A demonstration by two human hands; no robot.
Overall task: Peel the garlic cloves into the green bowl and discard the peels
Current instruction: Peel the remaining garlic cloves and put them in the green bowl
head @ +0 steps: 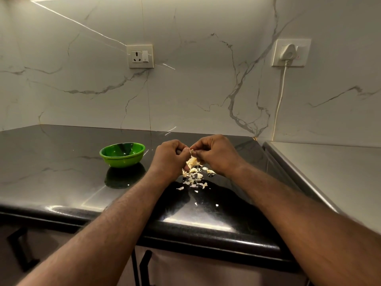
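Black worktop (pixel 61 182) carried everything. Green bowl (pixel 123 161) sat on it left of the hands, apart from them; couldn't tell the contents. Left hand (pixel 171 159) and right hand (pixel 215 156) met just above the worktop, fingers (pixel 181 148) curled, both pinching one garlic clove (pixel 191 152) between the fingertips. Loose peels (pixel 193 175) lay scattered on the worktop under the hands, with a few flecks nearer the front edge.

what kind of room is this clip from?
Most likely a home kitchen: a glossy black countertop, a marble-look backsplash with wall sockets, cabinet doors below, and garlic peels scattered beside a green bowl.
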